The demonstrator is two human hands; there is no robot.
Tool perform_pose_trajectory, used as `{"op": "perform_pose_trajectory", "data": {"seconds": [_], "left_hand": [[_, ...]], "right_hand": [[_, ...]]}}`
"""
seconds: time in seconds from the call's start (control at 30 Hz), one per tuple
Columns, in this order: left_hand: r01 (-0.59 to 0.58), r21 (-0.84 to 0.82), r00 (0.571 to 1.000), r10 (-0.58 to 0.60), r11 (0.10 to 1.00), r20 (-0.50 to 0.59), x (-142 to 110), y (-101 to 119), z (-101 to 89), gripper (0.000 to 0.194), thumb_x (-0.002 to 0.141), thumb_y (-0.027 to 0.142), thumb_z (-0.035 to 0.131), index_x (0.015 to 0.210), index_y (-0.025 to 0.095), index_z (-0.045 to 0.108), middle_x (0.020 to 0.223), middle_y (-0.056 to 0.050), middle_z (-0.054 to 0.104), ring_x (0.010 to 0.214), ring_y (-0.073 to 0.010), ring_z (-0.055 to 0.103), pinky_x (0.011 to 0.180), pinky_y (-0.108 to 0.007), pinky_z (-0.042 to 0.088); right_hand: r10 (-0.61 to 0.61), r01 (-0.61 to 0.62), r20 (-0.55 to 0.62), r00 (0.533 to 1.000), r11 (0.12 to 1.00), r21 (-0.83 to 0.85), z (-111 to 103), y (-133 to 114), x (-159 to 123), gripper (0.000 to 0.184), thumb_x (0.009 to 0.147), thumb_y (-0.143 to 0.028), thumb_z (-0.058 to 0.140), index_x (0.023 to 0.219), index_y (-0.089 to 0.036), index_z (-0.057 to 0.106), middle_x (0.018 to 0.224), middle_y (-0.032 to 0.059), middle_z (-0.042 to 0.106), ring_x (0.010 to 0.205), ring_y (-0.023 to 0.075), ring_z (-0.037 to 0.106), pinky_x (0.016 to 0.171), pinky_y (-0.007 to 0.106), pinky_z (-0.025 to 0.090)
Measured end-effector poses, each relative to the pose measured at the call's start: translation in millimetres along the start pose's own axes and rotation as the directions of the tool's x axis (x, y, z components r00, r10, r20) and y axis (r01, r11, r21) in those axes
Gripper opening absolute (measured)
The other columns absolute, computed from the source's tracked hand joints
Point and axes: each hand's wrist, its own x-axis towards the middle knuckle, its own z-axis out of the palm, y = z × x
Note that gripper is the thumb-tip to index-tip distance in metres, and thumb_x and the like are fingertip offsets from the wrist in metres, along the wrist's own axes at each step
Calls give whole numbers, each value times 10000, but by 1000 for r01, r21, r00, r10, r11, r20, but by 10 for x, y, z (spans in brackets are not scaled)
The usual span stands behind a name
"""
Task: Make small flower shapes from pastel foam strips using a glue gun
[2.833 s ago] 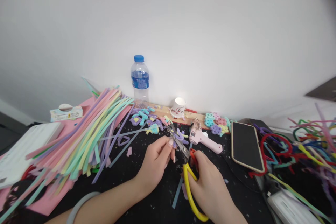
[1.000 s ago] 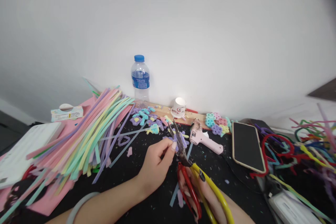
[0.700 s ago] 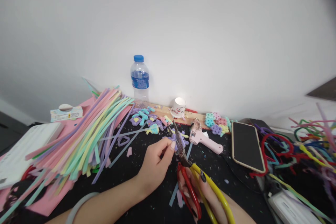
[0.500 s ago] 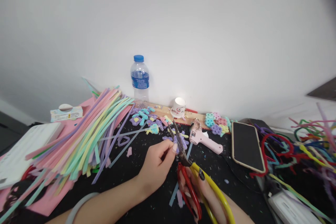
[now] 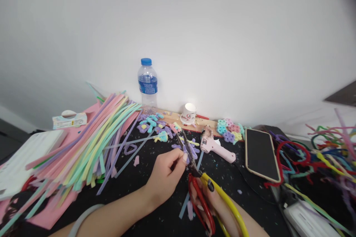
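Observation:
My right hand (image 5: 219, 202) is wrapped round the handles of a pair of scissors (image 5: 196, 172), one handle red and one yellow. Their dark blades point away from me, slightly parted at the tips. Against the blades, my left hand (image 5: 167, 170) is closed in a pinch, thumb and finger together. Whatever lies between those fingers is hidden or too small to make out. Just beyond the blades lie purple fuzzy pieces (image 5: 193, 150). Past them are more bent pastel pieces (image 5: 151, 122) in purple, blue and yellow.
On the left, a bundle of pastel pipe cleaners (image 5: 91, 140) covers pink sheets. A water bottle (image 5: 148, 83) and a paper cup (image 5: 189, 114) stand by the wall. To the right are a pink glue gun (image 5: 219, 150), fuzzy flowers (image 5: 229, 137), a phone (image 5: 262, 154) and tangled pipe cleaners (image 5: 322, 155).
The scissors have swung very slightly to the left at the tips. My left hand keeps its pinch in nearly the same place.

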Motion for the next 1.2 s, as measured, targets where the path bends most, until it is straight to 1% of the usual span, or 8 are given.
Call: {"op": "perform_pose_trajectory", "data": {"seconds": [0.17,0.3,0.43,0.53,0.7,0.87,1.07,1.2], "left_hand": [[8,-11,1000,-7,1000,11,6,-4,-4,339,897,282,392,577,175,368,533,51,362,510,-93,338,506,-214,278],[10,-19,1000,-10,1000,12,2,-5,-9,338,895,282,391,577,178,349,537,54,340,510,-91,321,501,-215,268],[7,-27,1000,-7,1000,17,1,-10,-9,338,892,277,392,573,178,339,539,55,325,515,-92,308,501,-217,261],[12,-39,1000,-11,999,28,3,-12,-13,343,893,283,393,572,179,330,536,58,315,514,-91,302,501,-219,258],[48,-90,998,-45,995,43,9,-26,-21,356,896,300,394,570,179,321,527,63,300,498,-83,288,494,-219,249],[111,-161,993,-103,981,55,20,-57,-20,371,895,321,403,564,174,327,521,66,299,486,-75,283,480,-211,242],[221,-327,974,-192,919,119,51,-65,-19,361,874,332,436,564,172,344,490,77,301,447,-61,258,434,-193,209],[281,-431,957,-220,858,187,93,-65,-24,328,859,315,450,575,172,369,454,90,283,409,-53,237,410,-188,181]], "right_hand": [[-83,83,2,997,996,-40,32,-201,-141,706,587,-878,326,655,-185,443,488,-57,374,371,45,299,341,171,256],[-143,133,-58,988,979,-157,58,-350,-219,716,596,-876,305,580,-177,459,499,-27,403,440,81,385,411,198,337],[-155,140,-79,985,976,-164,72,-348,-232,694,665,-836,305,616,-169,493,520,-21,416,479,92,411,456,201,361],[-170,152,-91,981,973,-172,68,-340,-249,698,659,-840,304,608,-168,486,512,-24,405,473,90,408,454,197,369],[-121,101,-89,989,974,-202,53,-454,-345,636,705,-780,378,682,-162,529,550,-16,450,504,99,458,489,197,408],[-124,115,-39,991,975,-192,79,-527,-373,604,707,-770,397,712,-177,514,486,-37,412,473,113,462,467,207,407],[-60,62,18,998,978,-199,89,-654,-379,649,659,-815,380,733,-180,496,432,-64,361,365,77,363,376,195,331],[-38,40,13,999,980,-195,75,-727,-395,653,628,-833,387,649,-183,451,442,-63,342,364,65,323,350,191,288]]}}
